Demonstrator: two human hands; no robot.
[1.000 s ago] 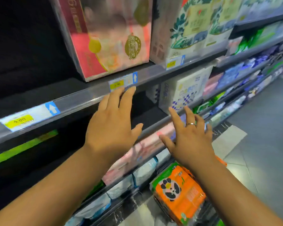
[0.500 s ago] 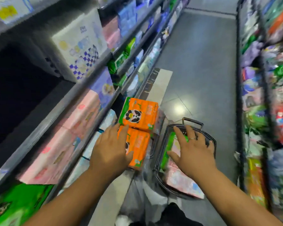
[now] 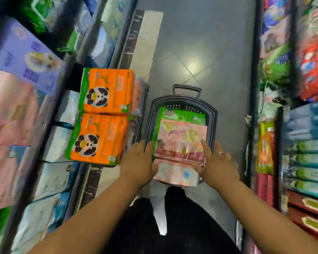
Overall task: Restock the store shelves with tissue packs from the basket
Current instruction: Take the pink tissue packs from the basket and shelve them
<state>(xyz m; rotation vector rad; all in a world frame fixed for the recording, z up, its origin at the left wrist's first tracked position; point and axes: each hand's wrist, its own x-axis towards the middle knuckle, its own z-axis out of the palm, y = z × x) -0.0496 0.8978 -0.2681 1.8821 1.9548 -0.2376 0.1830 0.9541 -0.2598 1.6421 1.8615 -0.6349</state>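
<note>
Dark trousers fill the nearest part of the view, above bare grey floor. Just beyond them, the left hand (image 3: 138, 158) and the right hand (image 3: 217, 162) grip a pink tissue pack (image 3: 180, 142) by its near corners. The left fingers lie along its left side. The right forefinger lies on top, with the thumb at the near edge.

The pack is a soft block in glossy, crinkled film. It lies face up at the near end of the basket (image 3: 214, 114), its longer side running across from hand to hand. A green tissue pack (image 3: 180, 114) lies beneath it.

The basket is dark, rigid plastic with a perforated wall and a loop handle at its far end. Its length runs away down the aisle.

To the left, two boxy orange panda packs (image 3: 99, 138) sit against the blurred left shelves (image 3: 17, 110).
</note>
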